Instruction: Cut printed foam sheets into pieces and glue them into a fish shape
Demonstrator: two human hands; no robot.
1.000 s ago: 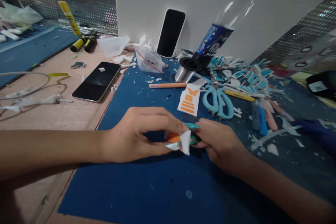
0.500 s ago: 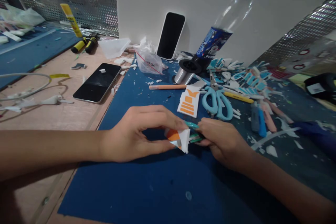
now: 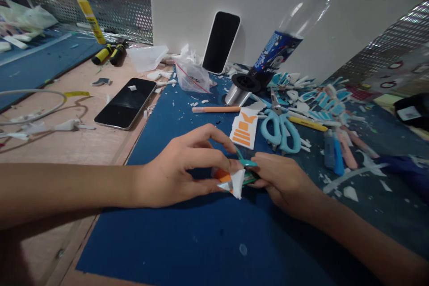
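Over the blue mat (image 3: 187,241), my left hand (image 3: 181,167) pinches a small orange and white piece (image 3: 237,182) between thumb and fingers. My right hand (image 3: 284,178) is closed around a green-handled tool (image 3: 248,164), whose end is hidden among the fingers; its exact kind cannot be made out. The tool touches or lies right beside the piece, and my left index finger reaches its upper green part. Just behind the hands lies a white sheet with orange shapes (image 3: 244,132). Light blue scissors (image 3: 280,132) rest to its right.
Behind the mat's work area stand a spool (image 3: 241,88), a tilted bottle (image 3: 278,53) and an upright phone (image 3: 221,42). Another phone (image 3: 125,103) lies at left. Foam scraps (image 3: 325,103), a yellow pen (image 3: 307,123) and blue cutters (image 3: 338,156) are at right.
My left index finger has lifted and spread from the other fingers toward the green tool. The piece has tilted slightly. The whole view has shifted a little.
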